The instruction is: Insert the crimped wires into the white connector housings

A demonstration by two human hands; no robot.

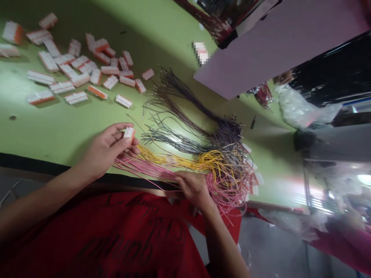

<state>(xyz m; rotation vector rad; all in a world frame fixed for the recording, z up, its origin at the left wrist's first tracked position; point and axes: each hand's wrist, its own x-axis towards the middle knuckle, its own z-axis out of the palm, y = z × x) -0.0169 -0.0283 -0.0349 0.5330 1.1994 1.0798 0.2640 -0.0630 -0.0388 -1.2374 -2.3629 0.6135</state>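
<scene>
Between the thumb and fingers of my left hand (111, 144) is a white and orange connector housing (129, 134), held above the table's near edge. My right hand (193, 185) is closed at the pink wires (153, 168), its fingertips against the bundle; whether it grips one wire or several is hidden. Yellow wires (165, 159) lie just beyond the pink ones, and their left ends reach my left fingers. Farther back, grey wires (176, 141) and dark brown wires (185, 112) fan out with loose ends to the left. All bundles meet in a tangle at the right.
Many loose connector housings (81, 63) are scattered over the green table (87, 112) at the left. More housings (255, 181) sit by the tangle's right end. A pale purple panel (261, 46) overhangs the back right, near a clear plastic bag (301, 108).
</scene>
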